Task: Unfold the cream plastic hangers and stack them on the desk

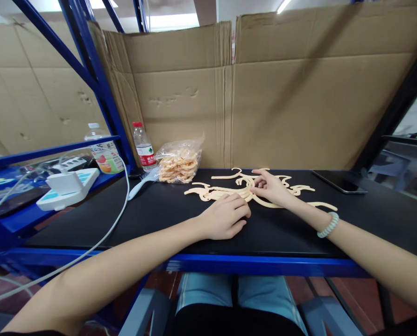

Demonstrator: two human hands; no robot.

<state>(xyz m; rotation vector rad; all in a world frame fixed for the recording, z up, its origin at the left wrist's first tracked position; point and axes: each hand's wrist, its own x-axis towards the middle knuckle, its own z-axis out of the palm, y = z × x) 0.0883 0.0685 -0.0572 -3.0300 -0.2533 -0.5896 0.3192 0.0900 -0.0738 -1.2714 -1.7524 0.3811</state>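
Observation:
Several cream-coloured hangers [204, 193] lie in an overlapping pile on the black tabletop [159, 224]. My left hand [225, 217] rests palm down at the near side of the pile, its fingers loosely bent and slightly apart, with its fingertips beside the hangers' edge. Reaching in from the right, my right hand [269, 186] is over the middle of the pile. Its index finger and thumb are spread apart, and the thumb is at the curved hanger parts. Neither hand visibly grips anything; the hangers under the right palm are partly hidden.
Behind the pile at left stand a red-capped bottle [145, 151] and a clear bag of hangers [180, 163], with a pale blue-handled brush [141, 184] beside them. A phone [339, 181] lies at the back right. A white cable [119, 217] crosses the left side.

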